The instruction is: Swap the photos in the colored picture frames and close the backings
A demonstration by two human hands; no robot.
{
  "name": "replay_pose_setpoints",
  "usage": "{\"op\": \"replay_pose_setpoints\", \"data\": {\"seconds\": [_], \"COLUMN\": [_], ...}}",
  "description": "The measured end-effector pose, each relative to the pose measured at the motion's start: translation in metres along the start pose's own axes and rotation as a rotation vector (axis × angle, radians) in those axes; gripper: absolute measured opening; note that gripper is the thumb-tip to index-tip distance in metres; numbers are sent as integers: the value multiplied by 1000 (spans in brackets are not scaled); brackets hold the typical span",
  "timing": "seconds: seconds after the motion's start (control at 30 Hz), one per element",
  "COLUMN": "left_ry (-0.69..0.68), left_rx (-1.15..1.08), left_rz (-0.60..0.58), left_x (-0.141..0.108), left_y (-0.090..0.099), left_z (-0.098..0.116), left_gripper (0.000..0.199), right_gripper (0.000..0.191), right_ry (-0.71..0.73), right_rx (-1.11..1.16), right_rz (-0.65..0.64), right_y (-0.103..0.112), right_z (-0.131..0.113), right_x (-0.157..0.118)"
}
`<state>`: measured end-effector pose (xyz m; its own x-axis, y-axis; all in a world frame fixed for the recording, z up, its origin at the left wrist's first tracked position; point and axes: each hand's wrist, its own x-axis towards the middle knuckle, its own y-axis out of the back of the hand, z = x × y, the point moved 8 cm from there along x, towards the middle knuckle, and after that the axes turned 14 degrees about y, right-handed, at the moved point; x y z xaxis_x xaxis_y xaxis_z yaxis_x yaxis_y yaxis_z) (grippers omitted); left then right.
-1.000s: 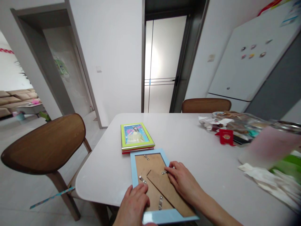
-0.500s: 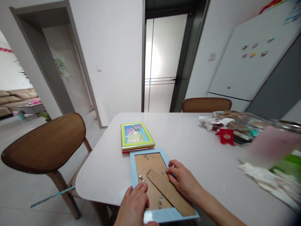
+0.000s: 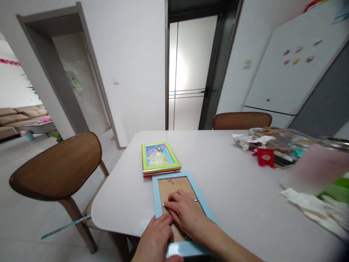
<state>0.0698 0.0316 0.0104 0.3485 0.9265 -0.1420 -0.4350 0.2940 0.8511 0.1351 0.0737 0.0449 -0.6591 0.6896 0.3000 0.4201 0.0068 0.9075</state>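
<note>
A light blue picture frame (image 3: 157, 193) lies face down at the near edge of the table, its brown backing board (image 3: 178, 183) showing. My left hand (image 3: 156, 236) grips the frame's lower left side, fingers over the edge and thumb at the bottom rim. My right hand (image 3: 187, 214) reaches across the backing, its fingers pressed together at a small metal clip (image 3: 163, 204) on the left side. Another clip (image 3: 195, 199) lies towards the right rim, and a top clip (image 3: 171, 181) sits slanted on the board. My right hand and forearm hide the stand leg.
Just beyond the frame is a stack of picture frames, a green one (image 3: 160, 168) on top. A red card (image 3: 265, 157), plastic packaging, a pinkish container (image 3: 311, 171) and white cloth (image 3: 308, 203) lie at the right. A wooden chair (image 3: 57, 165) stands left.
My right hand has moved left from the right-side clip across the backing to the left-side clip. The right clip now points towards the rim. My left hand stays on the frame.
</note>
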Motion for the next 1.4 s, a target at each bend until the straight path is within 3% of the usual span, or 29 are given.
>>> {"op": "replay_pose_setpoints", "data": {"seconds": [0.4, 0.6, 0.83, 1.17, 1.4], "left_ry": [-33, -46, -2, 14, 20], "left_rx": [-47, -57, -48, -42, -66], "left_rz": [25, 14, -45, -62, -16], "left_x": [0, -3, -1, -1, -5], "left_y": [-1, 2, 1, 2, 5], "left_z": [-3, -1, -2, 0, -1], "left_gripper": [34, 32, 32, 34, 36], "right_gripper": [23, 27, 20, 9, 17], "right_ry": [27, -175, -355, -416, -328], "right_rx": [107, 68, -60, -110, 23], "right_rz": [-3, 118, 119, 171, 183], "right_y": [-1, 4, -3, -7, 5], "right_z": [1, 52, 95, 100, 96], "right_x": [-2, 13, 35, 37, 34]}}
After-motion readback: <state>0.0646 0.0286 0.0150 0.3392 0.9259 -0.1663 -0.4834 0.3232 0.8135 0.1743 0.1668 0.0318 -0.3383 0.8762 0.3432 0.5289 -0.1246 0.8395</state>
